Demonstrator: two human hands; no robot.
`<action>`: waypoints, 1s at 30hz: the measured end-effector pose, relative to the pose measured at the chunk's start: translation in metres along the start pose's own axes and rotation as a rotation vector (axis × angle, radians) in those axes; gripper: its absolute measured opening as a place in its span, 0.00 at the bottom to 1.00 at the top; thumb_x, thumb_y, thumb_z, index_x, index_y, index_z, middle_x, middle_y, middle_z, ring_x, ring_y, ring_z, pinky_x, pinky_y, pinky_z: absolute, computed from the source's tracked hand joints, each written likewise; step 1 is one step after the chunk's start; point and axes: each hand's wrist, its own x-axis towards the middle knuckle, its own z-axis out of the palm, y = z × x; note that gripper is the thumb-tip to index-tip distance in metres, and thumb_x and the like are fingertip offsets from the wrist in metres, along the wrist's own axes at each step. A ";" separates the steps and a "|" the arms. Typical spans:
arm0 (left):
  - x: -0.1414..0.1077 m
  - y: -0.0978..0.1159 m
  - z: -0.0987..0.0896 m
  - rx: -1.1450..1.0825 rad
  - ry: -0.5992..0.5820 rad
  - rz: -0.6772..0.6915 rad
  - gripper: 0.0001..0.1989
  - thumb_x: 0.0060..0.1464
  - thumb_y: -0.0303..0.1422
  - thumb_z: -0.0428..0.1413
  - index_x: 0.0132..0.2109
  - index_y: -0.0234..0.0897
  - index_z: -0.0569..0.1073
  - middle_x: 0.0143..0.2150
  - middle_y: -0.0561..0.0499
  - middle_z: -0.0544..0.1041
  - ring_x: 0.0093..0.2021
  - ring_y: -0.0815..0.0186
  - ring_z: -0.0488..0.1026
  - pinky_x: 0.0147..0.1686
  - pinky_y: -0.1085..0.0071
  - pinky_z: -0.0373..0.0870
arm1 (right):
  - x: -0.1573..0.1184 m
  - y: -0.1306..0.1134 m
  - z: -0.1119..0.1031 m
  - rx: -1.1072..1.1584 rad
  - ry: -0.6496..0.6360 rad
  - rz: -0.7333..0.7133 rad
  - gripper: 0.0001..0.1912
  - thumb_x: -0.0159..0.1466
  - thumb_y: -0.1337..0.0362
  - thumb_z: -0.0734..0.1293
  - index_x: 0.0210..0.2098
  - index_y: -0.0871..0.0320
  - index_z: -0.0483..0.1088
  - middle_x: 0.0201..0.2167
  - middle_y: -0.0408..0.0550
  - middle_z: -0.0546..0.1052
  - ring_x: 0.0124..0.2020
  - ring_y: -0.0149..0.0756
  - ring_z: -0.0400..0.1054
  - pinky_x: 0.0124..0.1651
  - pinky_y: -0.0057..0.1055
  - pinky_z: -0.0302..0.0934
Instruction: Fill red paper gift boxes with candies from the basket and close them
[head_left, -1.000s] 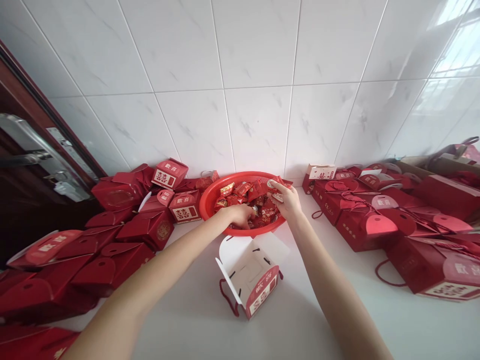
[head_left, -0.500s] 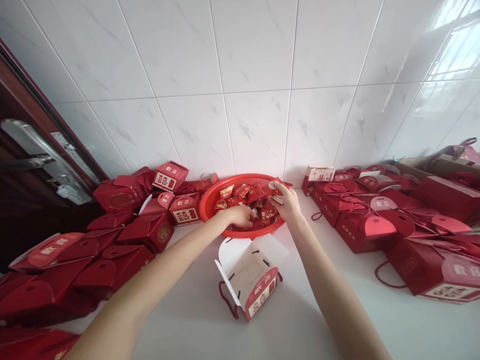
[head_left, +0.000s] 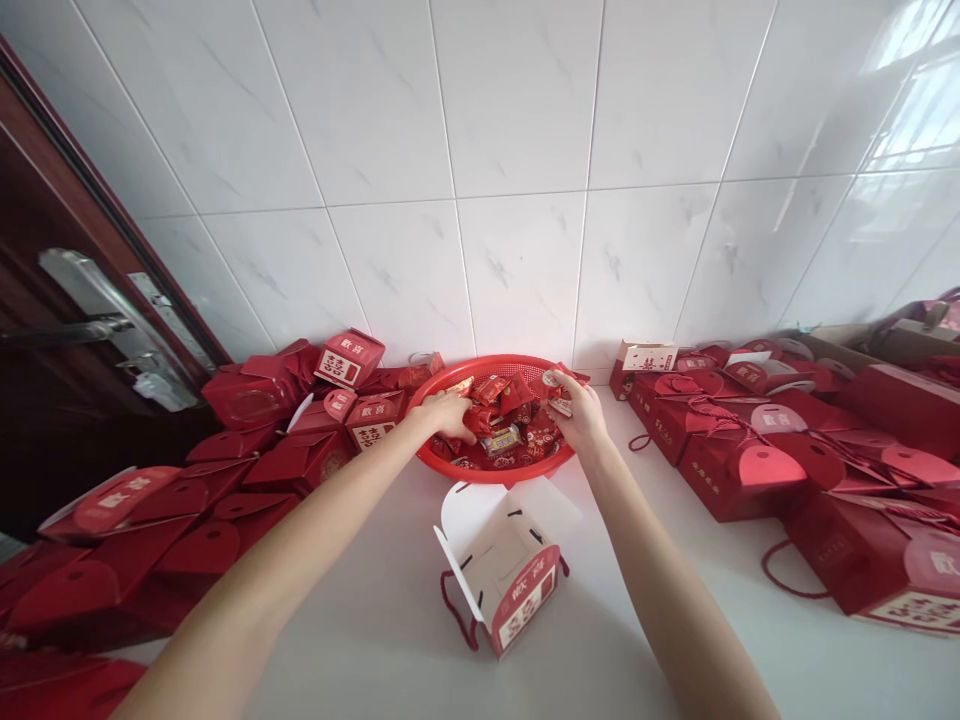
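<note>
A red plastic basket (head_left: 491,474) full of wrapped candies (head_left: 516,393) stands against the wall. Over its left side, my left hand (head_left: 448,412) reaches in among the candies, thumb and fingers apart. My right hand (head_left: 582,412) is closed on a few red-and-white wrapped candies (head_left: 559,404) at the basket's right rim. In front of the basket stands an open red candy box (head_left: 517,590), its white flaps spread and its inside bare, with dark red cord handles at the sides.
Closed red gift boxes are heaped at the left (head_left: 259,390) and lined up at the right (head_left: 739,470). A larger carton (head_left: 892,400) sits at the far right. A dark door with a metal handle (head_left: 124,310) borders the left, and a tiled wall (head_left: 525,270) rises behind.
My left hand has moved from the middle of the basket to its left side, and its fingers have spread. A yellowish candy now shows there. My right hand keeps its candies.
</note>
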 end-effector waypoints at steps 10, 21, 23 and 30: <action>0.013 -0.008 0.014 -0.128 -0.028 -0.024 0.29 0.34 0.36 0.68 0.49 0.39 0.78 0.50 0.41 0.80 0.50 0.45 0.77 0.43 0.64 0.72 | 0.000 0.000 0.000 -0.016 0.002 0.006 0.06 0.49 0.66 0.74 0.25 0.55 0.73 0.24 0.40 0.78 0.27 0.32 0.72 0.27 0.26 0.67; 0.015 -0.004 0.013 -0.447 0.159 0.087 0.22 0.62 0.36 0.52 0.62 0.40 0.70 0.51 0.49 0.81 0.49 0.63 0.79 0.43 0.74 0.74 | 0.001 0.002 -0.001 -0.026 -0.004 -0.010 0.10 0.45 0.64 0.76 0.25 0.55 0.73 0.26 0.41 0.80 0.28 0.34 0.73 0.28 0.27 0.67; 0.013 -0.006 0.011 -0.447 0.167 0.078 0.23 0.61 0.35 0.53 0.62 0.41 0.69 0.52 0.50 0.81 0.49 0.63 0.79 0.43 0.73 0.74 | 0.000 0.002 -0.001 -0.029 -0.008 -0.012 0.10 0.45 0.64 0.76 0.26 0.55 0.74 0.26 0.41 0.80 0.29 0.35 0.73 0.27 0.27 0.67; 0.002 -0.012 0.004 -0.272 -0.006 0.026 0.13 0.56 0.42 0.57 0.40 0.37 0.79 0.40 0.45 0.82 0.41 0.56 0.79 0.39 0.69 0.72 | 0.001 0.003 -0.003 -0.043 -0.001 -0.019 0.10 0.46 0.64 0.76 0.27 0.53 0.73 0.28 0.41 0.81 0.32 0.37 0.76 0.28 0.28 0.68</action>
